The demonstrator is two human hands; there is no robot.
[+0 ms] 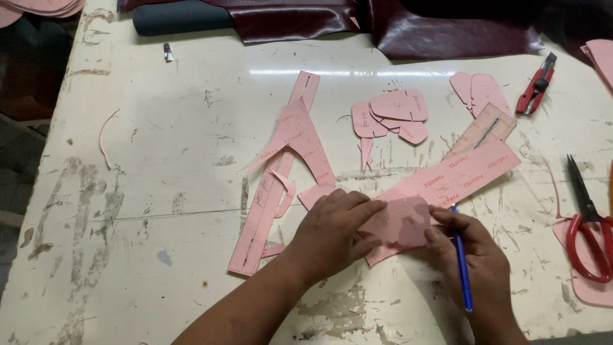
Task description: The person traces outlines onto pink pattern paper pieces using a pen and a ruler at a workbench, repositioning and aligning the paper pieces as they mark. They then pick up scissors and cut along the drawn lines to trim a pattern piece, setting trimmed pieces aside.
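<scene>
pink pattern piece (401,223), thin, light, likely slippery, is pinned flat by left hand (332,233) near bench's front edge; blue pen (462,267) is pinched in right hand (476,259).

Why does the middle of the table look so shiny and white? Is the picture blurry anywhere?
Head view: an overhead light throws a bright streak of glare on the white table; the hands and blue pen look fairly sharp; the dark leather at the top edge is dim, with soft highlights.

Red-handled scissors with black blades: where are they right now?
In the head view, the red-handled scissors with black blades lie at the table's far right edge, right of the right hand holding a blue pen.
</scene>
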